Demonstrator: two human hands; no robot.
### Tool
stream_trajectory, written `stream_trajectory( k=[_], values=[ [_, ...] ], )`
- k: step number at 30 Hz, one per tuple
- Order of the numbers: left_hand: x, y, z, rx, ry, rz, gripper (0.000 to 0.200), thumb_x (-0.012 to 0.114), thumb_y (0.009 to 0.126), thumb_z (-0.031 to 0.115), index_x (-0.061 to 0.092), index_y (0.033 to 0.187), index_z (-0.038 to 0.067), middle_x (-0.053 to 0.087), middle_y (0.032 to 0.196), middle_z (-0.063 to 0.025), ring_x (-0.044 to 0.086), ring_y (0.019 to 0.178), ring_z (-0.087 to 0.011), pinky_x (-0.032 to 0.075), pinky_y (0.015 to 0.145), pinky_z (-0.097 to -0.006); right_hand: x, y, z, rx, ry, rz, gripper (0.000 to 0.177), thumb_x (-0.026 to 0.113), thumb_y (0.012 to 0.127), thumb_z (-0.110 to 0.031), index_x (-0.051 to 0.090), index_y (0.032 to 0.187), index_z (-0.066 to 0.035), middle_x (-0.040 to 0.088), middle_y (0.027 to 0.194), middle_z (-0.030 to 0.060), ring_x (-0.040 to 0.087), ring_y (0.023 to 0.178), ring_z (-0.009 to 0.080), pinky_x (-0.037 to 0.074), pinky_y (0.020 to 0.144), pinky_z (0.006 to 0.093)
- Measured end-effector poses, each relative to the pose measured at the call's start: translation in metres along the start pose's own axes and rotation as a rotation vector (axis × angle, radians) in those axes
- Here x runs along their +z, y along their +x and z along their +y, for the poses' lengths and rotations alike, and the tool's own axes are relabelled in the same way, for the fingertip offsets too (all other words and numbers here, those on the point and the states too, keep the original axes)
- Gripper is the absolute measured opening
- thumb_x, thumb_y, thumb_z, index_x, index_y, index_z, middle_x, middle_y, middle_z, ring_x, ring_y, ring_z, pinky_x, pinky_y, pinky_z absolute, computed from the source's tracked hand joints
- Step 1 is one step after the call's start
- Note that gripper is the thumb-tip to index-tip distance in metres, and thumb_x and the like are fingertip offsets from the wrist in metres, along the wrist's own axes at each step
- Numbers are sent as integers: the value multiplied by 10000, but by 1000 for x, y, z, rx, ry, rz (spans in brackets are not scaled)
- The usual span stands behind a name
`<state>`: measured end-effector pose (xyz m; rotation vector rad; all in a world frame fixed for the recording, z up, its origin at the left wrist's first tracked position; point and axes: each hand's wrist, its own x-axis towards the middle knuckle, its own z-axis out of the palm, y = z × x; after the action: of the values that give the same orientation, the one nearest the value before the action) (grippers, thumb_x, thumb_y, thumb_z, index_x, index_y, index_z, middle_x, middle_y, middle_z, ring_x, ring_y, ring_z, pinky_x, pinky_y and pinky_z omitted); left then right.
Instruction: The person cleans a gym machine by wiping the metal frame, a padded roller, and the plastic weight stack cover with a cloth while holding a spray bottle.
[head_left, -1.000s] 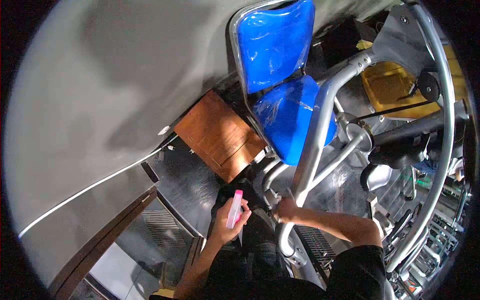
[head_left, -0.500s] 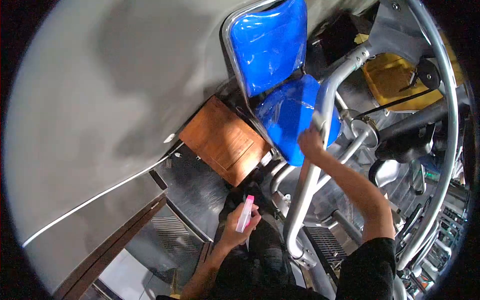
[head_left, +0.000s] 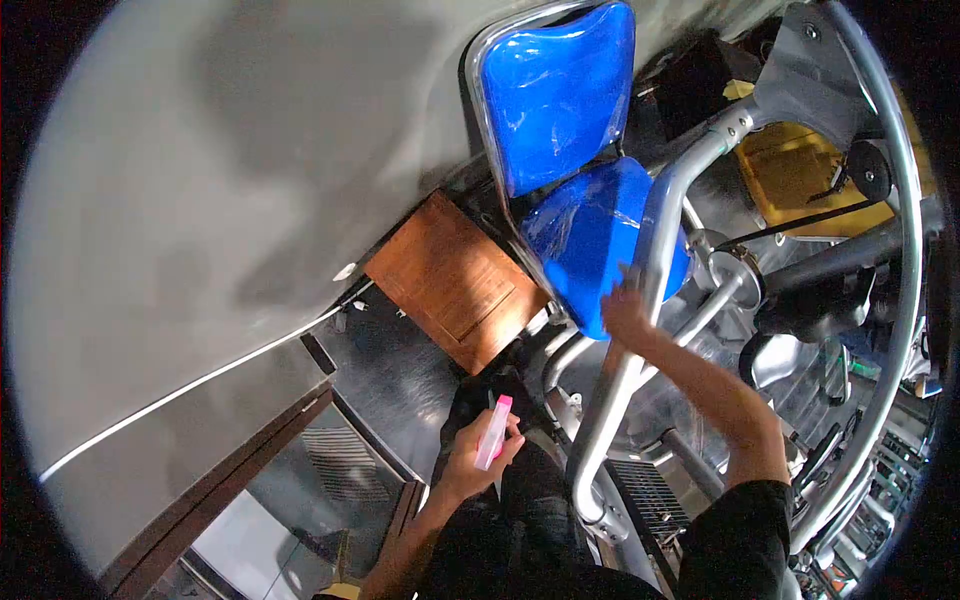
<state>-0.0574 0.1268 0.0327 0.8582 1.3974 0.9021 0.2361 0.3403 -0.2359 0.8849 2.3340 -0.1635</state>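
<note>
Closed around a translucent bottle (head_left: 491, 440) with a pink top is my left hand (head_left: 478, 462), low in the centre, above my dark trousers. My right hand (head_left: 625, 318) is at the thick silver metal tube (head_left: 654, 245), in front of the blue chair seat (head_left: 590, 245). Its fingers are blurred and partly merge with the tube, so their grip and anything in them cannot be made out. The chair's blue backrest (head_left: 558, 95) has a shiny, plastic-like cover.
A brown wooden box (head_left: 455, 280) sits beside the chair by the grey wall (head_left: 200, 200). A white cable (head_left: 200, 382) runs along the wall's base. Gym-like metal frames and a curved silver tube (head_left: 912, 240) fill the right side. A yellow seat (head_left: 800, 180) is at upper right.
My right hand has moved down along the tube, and the pale blur above it is gone. My left hand still holds the bottle. The view has shifted slightly.
</note>
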Motion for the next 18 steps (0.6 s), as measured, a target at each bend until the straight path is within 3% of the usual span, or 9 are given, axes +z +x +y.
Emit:
stream_trajectory(
  k=[2, 4, 8, 11, 13, 14, 15, 17, 18],
  values=[
    [-3, -3, 3, -65, -20, -11, 244, 680, 823, 60, 561, 1035, 39, 605, 810, -37, 580, 641, -110, 476, 584, -250, 31, 49, 54, 237, -930, 598, 382, 498, 847, -266, 621, 1157, -78, 584, 1213, 148, 450, 1234, 313, 158, 1088, 605],
    [-4, -4, -3, -49, -43, -17, 249, 655, 836, 61, 529, 1049, 28, 604, 793, -37, 565, 589, -71, 453, 512, -233, -138, 20, 41, 290, -522, 259, 416, 478, 862, -264, 589, 1202, -52, 534, 1286, 143, 385, 1283, 316, 163, 1096, 583],
    [-5, -5, -22, 17, 49, 16, 243, 649, 843, 61, 529, 1051, 26, 606, 791, -35, 560, 571, -69, 453, 502, -228, -141, 31, 37, 391, -327, 135, 438, 407, 919, -230, 515, 1313, -71, 405, 1421, 134, 317, 1347, 329, 108, 1120, 562],
    [-8, -2, -15, 89, 4, 53, 253, 651, 845, 54, 523, 1062, 27, 607, 792, -31, 559, 566, -69, 455, 497, -225, -110, 8, 6, 253, -382, 67, 337, 448, 896, -219, 627, 1126, -50, 578, 1158, 150, 471, 1167, 335, 213, 1074, 541],
    [-12, -1, -9, -8, 88, 42, 224, 688, 809, 46, 574, 1001, 29, 617, 803, -55, 623, 731, -135, 495, 660, -267, -93, -21, -20, 186, -350, 39, 298, 473, 881, -213, 653, 1047, -45, 619, 1053, 144, 532, 1071, 327, 279, 1038, 533],
    [-13, -2, -11, -6, 89, 38, 224, 688, 809, 46, 574, 1001, 29, 617, 803, -55, 623, 731, -135, 495, 660, -267, -96, -42, -38, 126, -209, 57, 218, 532, 809, -197, 659, 945, -84, 616, 975, 102, 553, 947, 305, 366, 940, 464],
    [-13, -2, -16, 41, 106, 18, 252, 672, 824, 38, 546, 1042, 34, 609, 808, -40, 590, 650, -105, 474, 574, -247, -100, -62, -51, 67, -69, 75, 142, 590, 737, -182, 664, 843, -124, 614, 896, 59, 574, 824, 283, 453, 841, 395],
    [-13, -2, -20, 97, 126, -6, 282, 656, 838, 30, 518, 1084, 39, 600, 812, -25, 557, 569, -75, 454, 489, -227, -105, -94, -56, -289, -94, -23, 222, 563, 770, -245, 682, 933, -154, 621, 999, 65, 508, 1074, 247, 332, 1005, 477],
    [-13, -2, -21, 90, 76, -6, 278, 651, 841, 28, 517, 1085, 41, 598, 815, -25, 557, 567, -76, 454, 489, -226, -96, -94, -46, -281, -95, -21, 222, 563, 770, -245, 682, 933, -154, 621, 999, 65, 508, 1074, 247, 332, 1005, 477]
  ],
)
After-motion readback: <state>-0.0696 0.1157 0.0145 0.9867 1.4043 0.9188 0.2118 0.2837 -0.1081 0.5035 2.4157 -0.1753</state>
